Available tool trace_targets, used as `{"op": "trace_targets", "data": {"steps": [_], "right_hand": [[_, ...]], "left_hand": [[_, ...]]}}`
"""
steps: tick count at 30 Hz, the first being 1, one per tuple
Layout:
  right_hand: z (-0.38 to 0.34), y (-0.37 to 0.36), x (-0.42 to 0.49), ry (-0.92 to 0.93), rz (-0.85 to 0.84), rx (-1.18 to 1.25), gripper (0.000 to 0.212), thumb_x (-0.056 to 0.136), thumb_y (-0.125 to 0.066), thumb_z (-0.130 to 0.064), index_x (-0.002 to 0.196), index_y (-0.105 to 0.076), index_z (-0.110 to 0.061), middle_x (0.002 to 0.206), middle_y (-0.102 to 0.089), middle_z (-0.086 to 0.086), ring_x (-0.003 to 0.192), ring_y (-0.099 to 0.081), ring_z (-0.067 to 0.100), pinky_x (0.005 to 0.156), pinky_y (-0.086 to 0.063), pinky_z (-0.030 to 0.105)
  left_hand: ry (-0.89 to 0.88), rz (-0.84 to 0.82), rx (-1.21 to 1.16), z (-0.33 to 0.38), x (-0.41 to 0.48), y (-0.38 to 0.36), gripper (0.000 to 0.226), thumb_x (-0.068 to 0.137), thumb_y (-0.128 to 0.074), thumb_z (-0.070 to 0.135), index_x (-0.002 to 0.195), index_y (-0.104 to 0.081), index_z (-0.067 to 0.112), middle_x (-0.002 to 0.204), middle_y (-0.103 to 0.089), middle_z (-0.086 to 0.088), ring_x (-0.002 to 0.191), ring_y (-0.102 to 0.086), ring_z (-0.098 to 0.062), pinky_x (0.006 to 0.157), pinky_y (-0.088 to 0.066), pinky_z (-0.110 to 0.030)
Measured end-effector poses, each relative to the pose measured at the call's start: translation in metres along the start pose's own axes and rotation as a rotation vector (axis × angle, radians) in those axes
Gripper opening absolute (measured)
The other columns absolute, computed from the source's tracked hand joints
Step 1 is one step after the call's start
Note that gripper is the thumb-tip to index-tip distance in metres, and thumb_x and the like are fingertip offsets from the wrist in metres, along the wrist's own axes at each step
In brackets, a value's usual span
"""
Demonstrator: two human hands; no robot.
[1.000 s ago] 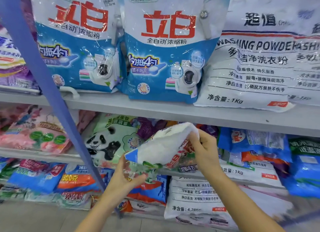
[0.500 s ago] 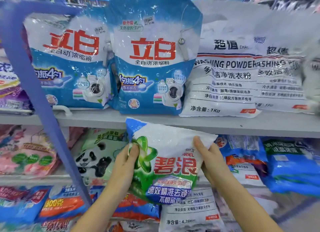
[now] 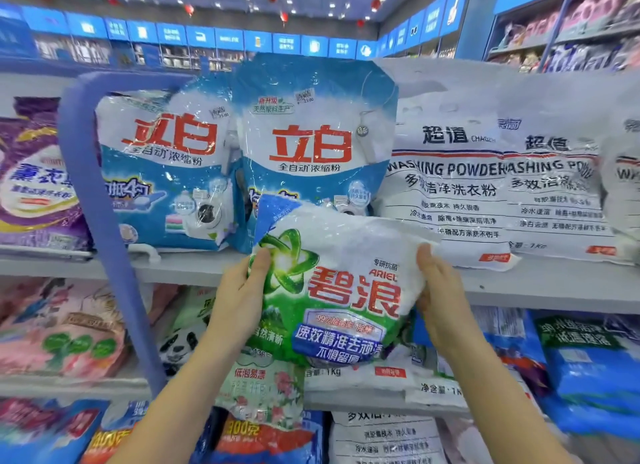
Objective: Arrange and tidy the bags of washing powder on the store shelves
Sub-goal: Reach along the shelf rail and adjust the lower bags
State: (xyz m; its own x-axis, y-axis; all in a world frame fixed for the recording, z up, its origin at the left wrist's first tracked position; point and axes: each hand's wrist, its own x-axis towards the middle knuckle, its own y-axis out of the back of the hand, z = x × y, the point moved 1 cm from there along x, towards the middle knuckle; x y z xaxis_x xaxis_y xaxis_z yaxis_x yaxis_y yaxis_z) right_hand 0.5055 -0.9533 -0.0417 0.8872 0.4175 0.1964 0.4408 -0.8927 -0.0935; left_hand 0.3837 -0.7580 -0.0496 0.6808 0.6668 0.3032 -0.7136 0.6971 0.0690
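I hold a green and white Ariel washing powder bag (image 3: pixel 341 287) upright in front of the top shelf (image 3: pixel 194 266), its label facing me. My left hand (image 3: pixel 242 294) grips the bag's left edge, thumb on the front. Its right edge is gripped by my right hand (image 3: pixel 440 297). Two blue and white bags (image 3: pixel 311 145) stand on the top shelf behind it. White "Washing Powder" bags (image 3: pixel 457 186) lean to their right.
A blue shelf post (image 3: pixel 104 221) slants down on the left. A purple bag (image 3: pixel 34 186) sits at far left. Lower shelves hold pink bags (image 3: pixel 62 335), a panda bag (image 3: pixel 180 342), blue bags (image 3: pixel 585 359) and white bags (image 3: pixel 384 439). Other store shelving stands beyond.
Both hands turned the Ariel bag upright and raised it from the lower shelf level to the top shelf edge. The view tilted upward.
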Motion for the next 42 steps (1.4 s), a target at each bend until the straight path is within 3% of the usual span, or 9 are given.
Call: {"op": "trace_targets", "data": {"steps": [4, 10, 17, 22, 26, 30, 33, 36, 42], "right_hand": [[0.022, -0.005, -0.021, -0.069, -0.263, -0.127, 0.055, 0.078, -0.056, -0.065, 0.109, -0.062, -0.020, 0.104, -0.069, 0.009, 0.088, -0.068, 0.025, 0.068, -0.058, 0.037], [0.021, -0.015, -0.022, 0.130, -0.106, -0.219, 0.014, 0.094, -0.053, -0.019, 0.097, -0.062, -0.009, 0.054, -0.058, 0.006, 0.039, -0.047, 0.017, 0.042, -0.041, 0.024], [0.024, -0.006, -0.027, 0.163, 0.053, -0.059, 0.024, 0.091, -0.055, -0.009, 0.073, -0.056, 0.007, 0.055, -0.063, 0.012, 0.038, -0.049, 0.017, 0.045, -0.043, 0.024], [0.037, 0.003, -0.034, 0.205, 0.062, -0.081, 0.009, 0.087, -0.063, -0.021, 0.078, -0.062, -0.019, 0.063, -0.063, 0.001, 0.056, -0.051, 0.010, 0.055, -0.042, 0.022], [0.031, 0.022, -0.021, 0.181, -0.026, -0.089, 0.061, 0.055, -0.070, -0.072, 0.101, -0.055, -0.037, 0.085, -0.060, -0.016, 0.079, -0.058, 0.012, 0.069, -0.045, 0.020], [0.007, 0.012, -0.005, 0.105, -0.227, -0.037, 0.101, 0.038, -0.068, -0.083, 0.126, -0.041, -0.041, 0.122, -0.060, -0.012, 0.111, -0.059, 0.005, 0.081, -0.052, 0.018], [0.005, -0.003, 0.002, -0.080, -0.181, 0.178, 0.101, 0.027, -0.081, -0.072, 0.110, -0.056, -0.019, 0.095, -0.074, 0.003, 0.082, -0.072, 0.022, 0.060, -0.058, 0.031], [0.014, -0.012, 0.002, -0.143, -0.109, 0.297, 0.072, 0.055, -0.079, -0.047, 0.108, -0.054, -0.005, 0.084, -0.073, 0.010, 0.068, -0.071, 0.024, 0.053, -0.058, 0.036], [0.019, -0.041, -0.001, -0.157, -0.160, 0.296, 0.106, 0.020, -0.083, -0.068, 0.101, -0.059, -0.004, 0.080, -0.074, 0.009, 0.069, -0.071, 0.029, 0.052, -0.057, 0.039]], "left_hand": [[0.097, 0.139, -0.135, 0.008, 0.008, 0.002, 0.036, 0.097, -0.035, 0.046, 0.079, -0.060, 0.027, 0.060, -0.067, 0.023, 0.067, -0.064, 0.005, 0.057, -0.047, -0.014], [0.158, 0.234, -0.246, 0.014, 0.014, -0.003, 0.035, 0.098, -0.036, 0.047, 0.083, -0.061, 0.027, 0.074, -0.072, 0.012, 0.075, -0.068, -0.011, 0.081, -0.054, -0.038], [0.159, 0.313, -0.321, 0.016, 0.018, -0.004, 0.038, 0.098, -0.037, 0.045, 0.084, -0.065, 0.024, 0.073, -0.074, 0.008, 0.080, -0.071, -0.018, 0.086, -0.053, -0.048], [0.102, 0.341, -0.268, 0.027, 0.014, -0.006, 0.038, 0.099, -0.035, 0.044, 0.080, -0.063, 0.025, 0.067, -0.072, 0.011, 0.081, -0.068, -0.018, 0.087, -0.052, -0.044], [-0.017, 0.356, -0.133, 0.035, 0.009, -0.005, 0.041, 0.099, -0.031, 0.044, 0.079, -0.061, 0.026, 0.074, -0.070, 0.009, 0.082, -0.066, -0.013, 0.079, -0.050, -0.032], [-0.120, 0.278, -0.025, 0.037, -0.001, -0.015, 0.062, 0.095, -0.031, 0.057, 0.075, -0.060, 0.005, 0.072, -0.071, 0.000, 0.079, -0.067, -0.010, 0.076, -0.050, -0.029], [-0.280, 0.224, 0.053, 0.039, -0.012, -0.021, 0.068, 0.091, -0.031, 0.063, 0.061, -0.039, 0.003, 0.055, -0.046, 0.000, 0.055, -0.045, -0.004, 0.055, -0.036, -0.016], [-0.333, 0.192, 0.112, 0.039, -0.016, -0.018, 0.069, 0.086, -0.032, 0.066, 0.062, -0.039, 0.002, 0.055, -0.043, -0.009, 0.054, -0.041, -0.009, 0.051, -0.032, -0.019], [-0.187, 0.298, 0.164, 0.032, -0.029, 0.009, 0.049, 0.094, -0.031, 0.049, 0.060, -0.030, 0.014, 0.047, -0.030, 0.006, 0.045, -0.026, -0.003, 0.046, -0.020, -0.018]]}}
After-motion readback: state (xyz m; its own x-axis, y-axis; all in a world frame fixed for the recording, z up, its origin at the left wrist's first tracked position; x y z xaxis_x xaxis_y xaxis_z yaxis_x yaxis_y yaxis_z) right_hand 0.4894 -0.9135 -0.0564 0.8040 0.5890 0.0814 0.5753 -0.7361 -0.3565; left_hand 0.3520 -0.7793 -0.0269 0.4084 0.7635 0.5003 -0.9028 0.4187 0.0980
